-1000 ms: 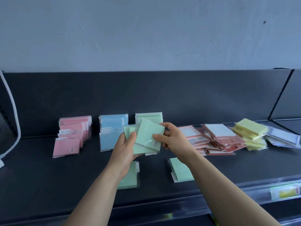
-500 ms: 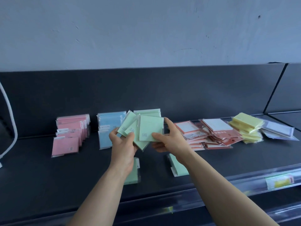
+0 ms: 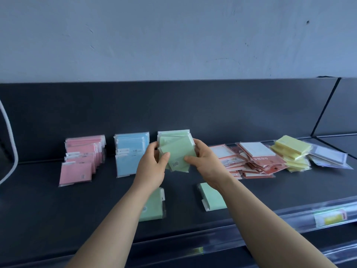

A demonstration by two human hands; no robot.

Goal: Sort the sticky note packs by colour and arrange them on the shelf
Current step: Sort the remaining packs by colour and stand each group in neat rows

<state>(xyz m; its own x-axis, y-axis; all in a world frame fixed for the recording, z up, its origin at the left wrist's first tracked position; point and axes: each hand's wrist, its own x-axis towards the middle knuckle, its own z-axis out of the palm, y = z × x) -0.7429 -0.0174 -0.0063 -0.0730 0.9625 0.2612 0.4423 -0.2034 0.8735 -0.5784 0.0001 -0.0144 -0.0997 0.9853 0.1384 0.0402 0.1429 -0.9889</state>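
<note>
Both hands hold a bunch of green sticky note packs [image 3: 176, 153] above the dark shelf [image 3: 48, 213], just in front of the standing green row [image 3: 172, 133]. My left hand [image 3: 152, 167] grips the bunch's left edge and my right hand [image 3: 202, 161] grips its right edge. Pink packs [image 3: 77, 171] stand in a row at the left, with blue packs [image 3: 129, 161] beside them. Two loose green packs lie flat on the shelf: one [image 3: 152, 206] under my left forearm, one [image 3: 211, 196] under my right wrist.
An unsorted heap of red-framed packs [image 3: 255, 161] lies right of my hands, then yellow packs [image 3: 291, 151] and pale clear-wrapped packs [image 3: 328, 157]. A clear price rail [image 3: 309, 217] runs along the shelf's front edge. A white cable [image 3: 9, 147] hangs at the far left.
The fanned green packs have been squared together between both hands and carried back toward the standing green row. The camera has tilted slightly.
</note>
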